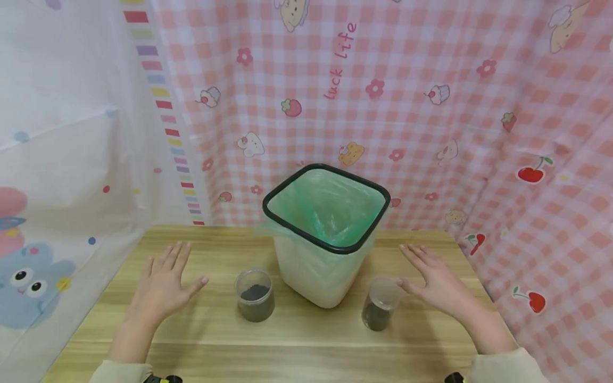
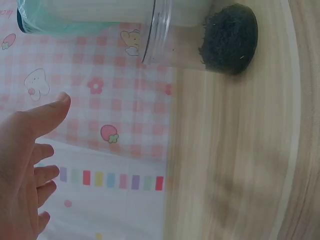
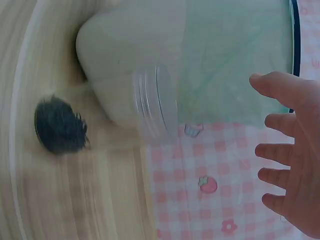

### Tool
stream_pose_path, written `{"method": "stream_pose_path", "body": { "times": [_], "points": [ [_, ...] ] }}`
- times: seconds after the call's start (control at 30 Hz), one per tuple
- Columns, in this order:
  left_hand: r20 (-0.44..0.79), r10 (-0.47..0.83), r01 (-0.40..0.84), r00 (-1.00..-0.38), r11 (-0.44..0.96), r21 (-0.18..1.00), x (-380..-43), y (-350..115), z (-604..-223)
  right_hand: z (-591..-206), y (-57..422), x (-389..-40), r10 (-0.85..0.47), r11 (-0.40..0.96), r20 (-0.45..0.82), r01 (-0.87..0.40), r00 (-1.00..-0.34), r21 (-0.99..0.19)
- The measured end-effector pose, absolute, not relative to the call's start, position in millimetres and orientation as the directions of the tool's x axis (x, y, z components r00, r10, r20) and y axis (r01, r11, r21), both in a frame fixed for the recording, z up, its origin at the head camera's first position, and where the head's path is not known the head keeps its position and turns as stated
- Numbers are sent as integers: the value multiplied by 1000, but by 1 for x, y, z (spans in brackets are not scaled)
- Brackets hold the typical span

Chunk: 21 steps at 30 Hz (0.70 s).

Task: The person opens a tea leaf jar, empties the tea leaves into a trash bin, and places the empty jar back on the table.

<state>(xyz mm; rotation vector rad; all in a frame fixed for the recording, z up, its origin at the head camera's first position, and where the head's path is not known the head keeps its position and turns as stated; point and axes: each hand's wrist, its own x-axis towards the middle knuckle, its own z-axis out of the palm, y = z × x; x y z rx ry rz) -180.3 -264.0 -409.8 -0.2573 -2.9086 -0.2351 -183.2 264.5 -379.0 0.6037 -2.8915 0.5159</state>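
Observation:
My left hand (image 1: 163, 287) is held with fingers straight and thumb spread, left of a clear plastic jar (image 1: 255, 308) partly filled with dark, shredded-looking material. Its rim shows at the top; I cannot tell whether a lid covers it. On the other side, my right hand (image 1: 438, 284) also has its fingers extended, with its thumb close to a second clear jar (image 1: 378, 308). That jar has a translucent top and similar dark contents (image 3: 59, 125) at the bottom. In both wrist views the hands appear apart from the jars and hold nothing.
Between and behind the jars stands a white trash bin (image 1: 316, 274) with a black rim and a green plastic bag lining it. All stand on a wood-grain table (image 1: 287, 351). Patterned cloth (image 1: 287, 69) hangs along the table's back and sides.

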Motion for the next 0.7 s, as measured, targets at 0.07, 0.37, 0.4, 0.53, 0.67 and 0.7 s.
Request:
{"method": "stream_pose_path", "body": {
  "times": [0.07,0.37,0.4,0.53,0.67,0.7],
  "points": [
    [230,152,186,-961,973,134,-179,-264,-413,-380,259,-179,-371,858,219,-423,-902,-290],
    [230,118,159,-966,973,169,-169,-262,-424,-389,240,-160,-376,838,252,-443,-892,-319],
    [231,113,155,-966,973,173,-167,-262,-426,-390,238,-158,-374,836,249,-441,-893,-325],
    [234,98,143,-967,972,184,-163,-261,-431,-393,230,-150,-370,830,243,-437,-897,-347],
    [236,99,148,-967,968,204,-160,-260,-437,-393,220,-144,-394,802,246,-462,-886,-379],
    [235,99,152,-967,964,217,-159,-259,-439,-393,217,-143,-402,795,240,-467,-883,-386]
  ]
}}
